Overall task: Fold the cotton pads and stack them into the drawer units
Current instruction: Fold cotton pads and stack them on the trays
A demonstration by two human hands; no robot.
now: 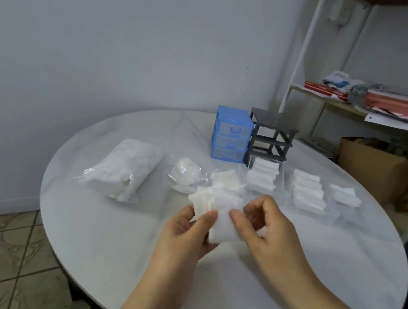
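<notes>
- My left hand (pixel 192 230) holds a small bunch of white cotton pads (pixel 216 205) above the round white table (pixel 103 232), thumb pressed on top and fingers curled underneath.
- My right hand (pixel 266 226) pinches the near pad of that bunch between thumb and forefinger; the other fingers are curled loosely behind it.
- The pad I am pinching hangs partly bent; I cannot tell whether it is fully folded.
- A blue drawer unit (pixel 230 138) stands at the far side of the table with its three drawers pushed in; their fronts are see-through, but what is inside is too blurred to make out.
- Touching its right side is a dark grey frame (pixel 272 136), whose open slots show no drawers in them.
- In front of the grey frame lie clear drawers (pixel 281 194) on the table, holding rows of folded pads: one row just before the frame, another to its right.
- A further short pile of folded pads (pixel 344 195) sits at the far right; whether it lies in a drawer I cannot tell.
- To the left lie a large clear bag (pixel 124 170) packed with white pads and a smaller clear bag (pixel 186 174) partly filled.
- Loose pads (pixel 226 178) lie between the smaller bag and the clear drawers, just beyond my hands.
</notes>
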